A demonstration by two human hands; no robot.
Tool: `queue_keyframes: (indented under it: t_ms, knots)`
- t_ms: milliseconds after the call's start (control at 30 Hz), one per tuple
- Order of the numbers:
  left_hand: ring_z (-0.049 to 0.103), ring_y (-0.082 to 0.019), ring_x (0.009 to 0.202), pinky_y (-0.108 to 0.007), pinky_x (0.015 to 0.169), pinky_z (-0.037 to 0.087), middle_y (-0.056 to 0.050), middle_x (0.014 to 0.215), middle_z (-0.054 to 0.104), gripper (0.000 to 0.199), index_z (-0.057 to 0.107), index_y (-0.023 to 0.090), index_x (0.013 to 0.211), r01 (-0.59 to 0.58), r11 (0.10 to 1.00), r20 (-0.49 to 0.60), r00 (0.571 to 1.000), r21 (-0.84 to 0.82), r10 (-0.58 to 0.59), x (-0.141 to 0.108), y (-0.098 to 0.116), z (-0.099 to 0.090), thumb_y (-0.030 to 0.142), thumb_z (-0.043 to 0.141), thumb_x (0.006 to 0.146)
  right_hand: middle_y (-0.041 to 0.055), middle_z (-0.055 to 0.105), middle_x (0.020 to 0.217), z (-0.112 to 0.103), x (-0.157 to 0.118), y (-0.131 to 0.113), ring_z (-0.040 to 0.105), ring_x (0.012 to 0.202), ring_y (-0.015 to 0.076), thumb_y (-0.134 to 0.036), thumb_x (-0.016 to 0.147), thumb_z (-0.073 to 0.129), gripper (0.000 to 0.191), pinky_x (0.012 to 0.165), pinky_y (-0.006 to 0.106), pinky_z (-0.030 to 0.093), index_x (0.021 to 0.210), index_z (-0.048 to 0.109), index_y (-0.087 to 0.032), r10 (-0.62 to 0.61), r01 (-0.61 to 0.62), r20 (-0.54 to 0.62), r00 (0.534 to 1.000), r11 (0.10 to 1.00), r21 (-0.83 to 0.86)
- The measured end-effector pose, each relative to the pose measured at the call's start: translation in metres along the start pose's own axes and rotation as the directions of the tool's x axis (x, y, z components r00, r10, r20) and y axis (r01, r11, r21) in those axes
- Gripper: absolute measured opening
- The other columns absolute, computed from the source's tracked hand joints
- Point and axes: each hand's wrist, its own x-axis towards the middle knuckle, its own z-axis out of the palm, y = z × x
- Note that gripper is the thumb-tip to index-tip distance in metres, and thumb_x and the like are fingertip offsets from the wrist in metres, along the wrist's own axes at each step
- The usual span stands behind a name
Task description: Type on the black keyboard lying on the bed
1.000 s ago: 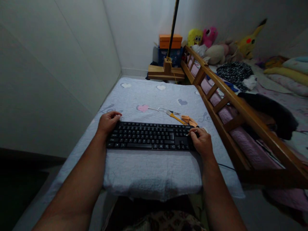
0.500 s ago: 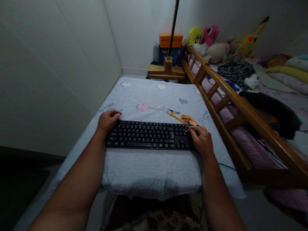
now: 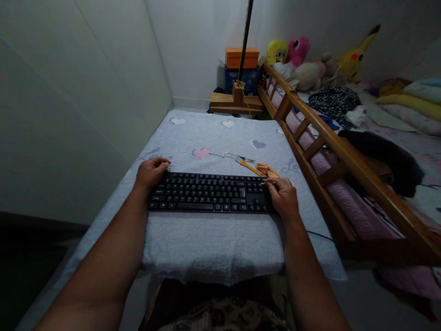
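Observation:
A black computer keyboard (image 3: 206, 193) lies flat on a pale cloth with heart prints, its keys facing up and its long side across my view. My left hand (image 3: 151, 174) is closed at the keyboard's left end, with thumb and fingers near its upper corner. At the right end, my right hand (image 3: 283, 195) grips the edge, the thumb over the number pad side. Just beyond the keyboard lie a brush with a yellow handle (image 3: 252, 168), a thin metal tool (image 3: 234, 155) and a crumpled orange cloth (image 3: 268, 170).
The pale cloth (image 3: 213, 239) covers the table. A cable (image 3: 320, 236) runs off its right side. Along the right stands a wooden bed rail (image 3: 324, 133), with plush toys and clothes behind it. A wooden stand (image 3: 237, 102) and an orange box (image 3: 242, 58) are at the back wall.
The whole view has shifted slightly, so everything appears a little further left. Both hands stay at the keyboard's ends, and the keyboard keeps its place on the cloth.

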Motion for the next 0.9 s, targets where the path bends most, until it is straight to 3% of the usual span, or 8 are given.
queue_keyframes:
  t_ms: [433,633,900]
  knots:
    - [0.061,-0.021,0.065,-0.031,0.064,0.048,-0.002,0.067,0.066,0.028,0.076,0.021,0.084,0.018,0.999,-0.008,1.000,-0.031,-0.018,-0.002,-0.002,0.001,0.042,0.068,0.068,0.0101,0.079,0.094,0.004,0.009,-0.001,0.068,0.097,0.0313,-0.029,0.090,0.057,0.018,0.093,0.046,0.053,0.087,0.074,-0.025,0.035,-0.035,-0.002,0.999,0.999,-0.030]
    - [0.061,-0.021,0.065,-0.032,0.064,0.048,-0.003,0.069,0.068,0.028,0.076,0.020,0.083,0.006,0.999,-0.003,1.000,-0.040,-0.006,-0.002,-0.003,0.001,0.042,0.068,0.068,0.0097,0.080,0.092,0.001,0.020,-0.002,0.069,0.090,0.0309,-0.028,0.088,0.059,0.016,0.088,0.045,0.053,0.086,0.075,-0.026,0.030,-0.025,0.066,0.997,0.997,-0.079]
    - [0.062,-0.021,0.067,-0.031,0.066,0.049,-0.003,0.070,0.068,0.028,0.076,0.020,0.084,0.008,0.999,0.003,1.000,-0.031,-0.008,-0.003,-0.004,0.000,0.041,0.067,0.067,0.0077,0.080,0.086,-0.005,0.039,-0.010,0.072,0.086,0.0288,-0.026,0.086,0.057,0.018,0.082,0.039,0.051,0.078,0.073,-0.025,0.117,-0.086,0.196,0.974,0.983,-0.161]
